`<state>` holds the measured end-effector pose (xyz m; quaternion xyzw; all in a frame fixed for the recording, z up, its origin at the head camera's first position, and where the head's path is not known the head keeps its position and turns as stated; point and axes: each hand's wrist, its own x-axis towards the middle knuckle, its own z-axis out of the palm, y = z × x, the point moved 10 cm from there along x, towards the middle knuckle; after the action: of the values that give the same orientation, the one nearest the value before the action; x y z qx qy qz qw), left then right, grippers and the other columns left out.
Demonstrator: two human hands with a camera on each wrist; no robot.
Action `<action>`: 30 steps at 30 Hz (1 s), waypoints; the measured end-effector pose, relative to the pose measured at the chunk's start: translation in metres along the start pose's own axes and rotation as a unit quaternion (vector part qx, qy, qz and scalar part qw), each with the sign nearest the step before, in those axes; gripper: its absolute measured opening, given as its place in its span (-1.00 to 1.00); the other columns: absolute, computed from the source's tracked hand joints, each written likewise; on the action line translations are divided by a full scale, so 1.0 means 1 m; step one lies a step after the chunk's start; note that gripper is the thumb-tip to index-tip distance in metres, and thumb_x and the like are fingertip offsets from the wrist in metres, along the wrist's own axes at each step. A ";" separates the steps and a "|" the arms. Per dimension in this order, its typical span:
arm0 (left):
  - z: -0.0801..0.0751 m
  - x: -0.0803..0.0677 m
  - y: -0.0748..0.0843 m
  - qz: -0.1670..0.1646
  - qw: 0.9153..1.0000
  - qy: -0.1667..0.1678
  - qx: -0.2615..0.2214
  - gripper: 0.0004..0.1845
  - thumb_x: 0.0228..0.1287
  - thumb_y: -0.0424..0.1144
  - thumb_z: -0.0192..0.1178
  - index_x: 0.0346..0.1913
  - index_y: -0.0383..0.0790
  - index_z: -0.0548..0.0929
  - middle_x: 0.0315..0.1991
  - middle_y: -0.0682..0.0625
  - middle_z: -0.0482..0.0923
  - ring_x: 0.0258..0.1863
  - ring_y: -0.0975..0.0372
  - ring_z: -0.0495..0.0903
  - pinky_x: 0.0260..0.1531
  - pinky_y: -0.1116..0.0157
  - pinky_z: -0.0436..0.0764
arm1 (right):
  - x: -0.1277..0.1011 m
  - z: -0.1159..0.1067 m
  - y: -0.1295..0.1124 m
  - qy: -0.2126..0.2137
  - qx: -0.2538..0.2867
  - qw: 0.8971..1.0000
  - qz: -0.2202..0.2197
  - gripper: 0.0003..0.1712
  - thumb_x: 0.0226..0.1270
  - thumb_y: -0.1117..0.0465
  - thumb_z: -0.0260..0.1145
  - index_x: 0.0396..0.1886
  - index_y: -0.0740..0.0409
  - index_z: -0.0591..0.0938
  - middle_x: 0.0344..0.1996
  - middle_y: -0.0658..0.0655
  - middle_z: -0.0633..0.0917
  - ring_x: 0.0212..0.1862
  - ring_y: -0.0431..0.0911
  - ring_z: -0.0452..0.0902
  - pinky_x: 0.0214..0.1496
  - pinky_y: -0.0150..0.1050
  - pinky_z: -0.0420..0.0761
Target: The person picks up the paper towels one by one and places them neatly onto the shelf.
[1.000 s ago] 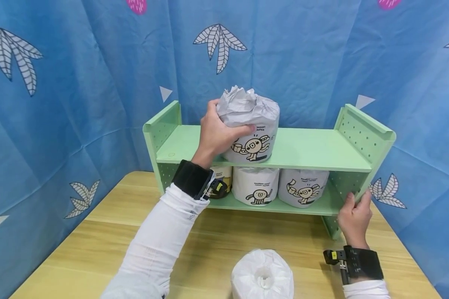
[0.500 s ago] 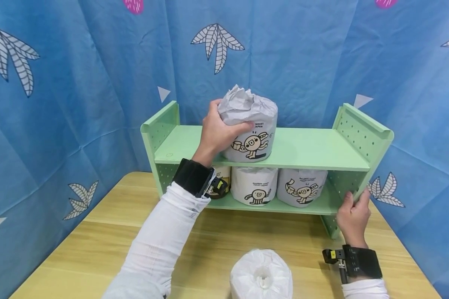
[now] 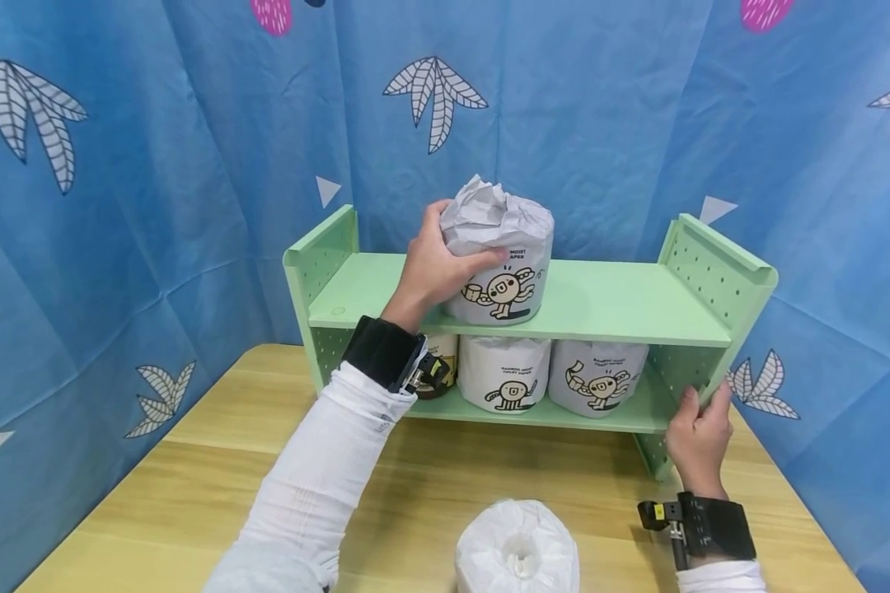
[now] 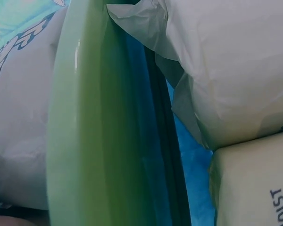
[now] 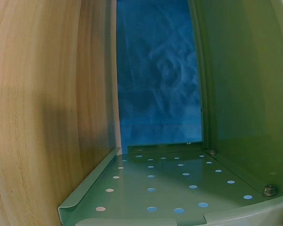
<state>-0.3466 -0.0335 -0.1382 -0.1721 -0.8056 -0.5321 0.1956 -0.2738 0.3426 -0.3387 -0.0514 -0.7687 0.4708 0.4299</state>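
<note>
In the head view, my left hand (image 3: 433, 268) grips a grey paper-wrapped toilet roll (image 3: 522, 239) on the upper level of a green two-level shelf (image 3: 615, 296). The thumb lies across the roll's front, and the other fingers are hidden around its far left side. My right hand (image 3: 700, 436) holds the front edge of the shelf's right side panel, low down. Below the upper board stand three more wrapped rolls: a dark and yellow one (image 3: 445, 362) partly behind my left wrist, a white one (image 3: 508, 375) and a grey one (image 3: 601, 379).
A white toilet roll (image 3: 519, 543) stands upright on the wooden table (image 3: 215, 478) in front of the shelf, cut off by the frame's bottom. Perforated side panels (image 5: 174, 183) carry the shelf above the table. A blue patterned cloth (image 3: 601, 123) hangs behind and beside it.
</note>
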 end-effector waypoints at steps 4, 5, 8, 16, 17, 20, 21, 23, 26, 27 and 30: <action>0.000 -0.003 0.000 0.009 1.000 -0.011 -0.004 0.15 -0.14 0.11 0.52 0.50 0.06 0.04 0.23 -0.07 0.42 0.08 0.14 0.48 0.06 0.11 0.51 | -0.001 0.001 0.002 -0.001 0.001 1.000 0.002 -0.47 0.55 0.16 -0.11 0.44 0.20 0.17 0.16 0.58 0.41 0.13 0.52 0.36 0.03 0.48 0.36; -0.001 -0.004 -0.001 0.009 1.000 -0.013 -0.008 0.17 -0.13 0.13 0.51 0.51 0.08 0.01 0.27 -0.07 0.39 0.11 0.13 0.47 0.08 0.10 0.50 | -0.002 0.001 0.002 -0.002 0.001 1.000 0.002 -0.47 0.56 0.16 -0.11 0.44 0.20 0.17 0.17 0.58 0.41 0.13 0.52 0.36 0.03 0.48 0.36; -0.005 -0.008 -0.003 0.010 1.000 -0.006 -0.020 0.19 -0.08 0.15 0.47 0.54 0.11 -0.08 0.41 -0.08 0.23 0.21 0.11 0.41 0.15 0.08 0.45 | -0.002 0.002 0.003 -0.002 -0.001 1.000 0.002 -0.47 0.56 0.16 -0.11 0.44 0.20 0.17 0.16 0.58 0.41 0.13 0.52 0.36 0.03 0.48 0.36; -0.026 -0.024 -0.003 0.052 0.997 0.025 -0.047 0.05 0.09 0.01 0.41 0.54 -0.01 -0.02 0.53 -0.05 -0.04 0.44 0.16 0.10 0.37 0.21 0.19 | -0.005 0.003 0.004 -0.001 0.000 1.000 0.001 -0.47 0.56 0.16 -0.10 0.43 0.22 0.18 0.15 0.58 0.42 0.13 0.51 0.37 0.02 0.49 0.36; -0.029 -0.027 -0.002 0.058 0.997 0.031 -0.048 0.04 0.10 0.00 0.41 0.53 -0.03 -0.01 0.52 -0.04 -0.04 0.44 0.17 0.10 0.37 0.24 0.20 | -0.005 0.003 0.004 -0.001 0.000 1.000 0.002 -0.47 0.56 0.16 -0.10 0.43 0.22 0.18 0.15 0.58 0.42 0.13 0.51 0.36 0.02 0.49 0.35; -0.044 -0.042 0.003 0.091 0.992 0.066 -0.056 -0.04 0.15 -0.08 0.38 0.51 -0.12 0.05 0.49 -0.08 0.05 0.41 0.18 0.16 0.36 0.24 0.22 | -0.005 0.003 0.003 0.000 -0.001 1.000 0.001 -0.47 0.56 0.16 -0.11 0.44 0.22 0.17 0.15 0.58 0.42 0.14 0.51 0.36 0.04 0.47 0.35; -0.051 -0.049 0.004 0.105 0.989 0.083 -0.061 -0.07 0.16 -0.11 0.37 0.49 -0.17 0.07 0.48 -0.09 0.10 0.40 0.19 0.19 0.35 0.23 0.24 | -0.005 0.003 0.003 0.000 -0.002 1.000 0.000 -0.46 0.56 0.15 -0.11 0.44 0.22 0.17 0.15 0.58 0.42 0.14 0.50 0.36 0.03 0.47 0.35; -0.064 -0.063 0.006 0.138 0.981 0.121 -0.068 -0.15 0.20 -0.15 0.33 0.45 -0.27 0.12 0.43 -0.14 0.17 0.37 0.16 0.24 0.33 0.21 0.28 | -0.005 0.004 0.002 0.001 -0.003 1.000 -0.002 -0.47 0.56 0.16 -0.11 0.42 0.24 0.18 0.12 0.59 0.44 0.12 0.50 0.37 0.02 0.46 0.37; -0.082 -0.088 0.005 0.189 0.961 0.187 -0.078 -0.25 0.20 -0.21 0.28 0.37 -0.41 0.20 0.36 -0.20 0.27 0.34 0.12 0.29 0.31 0.16 0.32 | -0.003 0.003 0.001 0.007 -0.005 1.000 -0.007 -0.48 0.56 0.17 -0.10 0.41 0.27 0.20 0.08 0.59 0.45 0.09 0.50 0.39 0.00 0.45 0.38; -0.087 -0.095 0.003 0.201 0.954 0.207 -0.081 -0.27 0.19 -0.22 0.26 0.35 -0.43 0.22 0.34 -0.21 0.28 0.33 0.11 0.30 0.31 0.13 0.32 | -0.002 0.003 0.000 0.009 -0.005 1.000 -0.009 -0.49 0.55 0.18 -0.10 0.40 0.28 0.21 0.08 0.59 0.45 0.09 0.50 0.39 0.00 0.45 0.38; -0.099 -0.113 -0.005 0.230 0.934 0.261 -0.088 -0.33 0.17 -0.28 0.23 0.30 -0.48 0.25 0.32 -0.23 0.30 0.32 0.10 0.30 0.31 0.09 0.31 | -0.001 0.001 0.000 0.014 -0.006 1.000 -0.009 -0.48 0.55 0.18 -0.09 0.40 0.27 0.21 0.08 0.59 0.45 0.09 0.50 0.39 0.00 0.45 0.38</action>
<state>-0.2384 -0.1348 -0.1634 -0.2244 -0.6149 -0.5672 0.4998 -0.2742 0.3416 -0.3392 -0.0535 -0.7659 0.4616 0.4444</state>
